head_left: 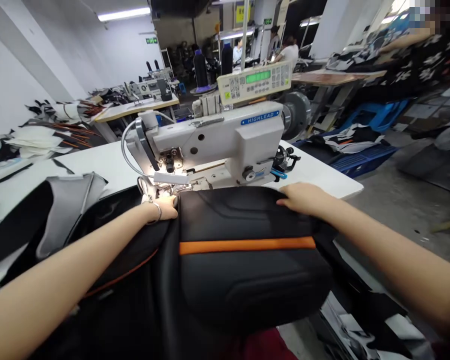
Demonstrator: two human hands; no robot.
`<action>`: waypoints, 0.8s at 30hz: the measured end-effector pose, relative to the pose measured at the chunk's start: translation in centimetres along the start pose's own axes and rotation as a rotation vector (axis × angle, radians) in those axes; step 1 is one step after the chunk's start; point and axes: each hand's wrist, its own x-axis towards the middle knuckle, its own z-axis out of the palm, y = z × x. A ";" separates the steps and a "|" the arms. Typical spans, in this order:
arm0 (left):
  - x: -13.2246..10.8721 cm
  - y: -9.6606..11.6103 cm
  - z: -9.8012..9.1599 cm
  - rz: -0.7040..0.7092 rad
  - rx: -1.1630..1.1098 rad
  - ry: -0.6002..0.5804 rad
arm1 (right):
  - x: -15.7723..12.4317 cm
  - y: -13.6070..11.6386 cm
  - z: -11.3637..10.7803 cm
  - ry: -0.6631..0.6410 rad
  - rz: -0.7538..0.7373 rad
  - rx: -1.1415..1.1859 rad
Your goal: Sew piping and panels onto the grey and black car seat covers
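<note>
A black padded seat cover [243, 280] with an orange stripe [247, 245] lies across the table in front of me, its far edge at the needle area of a white industrial sewing machine [225, 140]. My left hand [167, 207] presses the cover's far left corner right under the needle, fingers curled and largely hidden in bright lamp glare. My right hand [303, 197] lies on the cover's far right edge with fingers bent over it.
A grey and black fabric piece [67, 205] lies at the left on the white table [322, 175]. A control panel [255, 80] tops the machine. Other workbenches with fabric piles stand behind. Blue crates [363, 157] sit on the floor at right, where another person bends over.
</note>
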 end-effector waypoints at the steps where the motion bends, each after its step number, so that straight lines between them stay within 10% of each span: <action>1: -0.1 0.2 0.4 0.005 -0.001 0.006 | 0.0 -1.0 -0.3 0.025 -0.027 -0.002; 6: -0.2 0.2 1.7 0.044 0.005 0.057 | 4.0 -12.4 1.4 0.011 -0.511 0.080; 10: -0.1 -0.2 2.0 0.083 -0.010 0.059 | 10.2 -19.2 5.1 -0.148 -0.516 0.189; 24: 0.5 -2.8 2.2 0.207 -0.072 -0.031 | 11.1 -20.9 9.0 -0.091 -0.437 0.293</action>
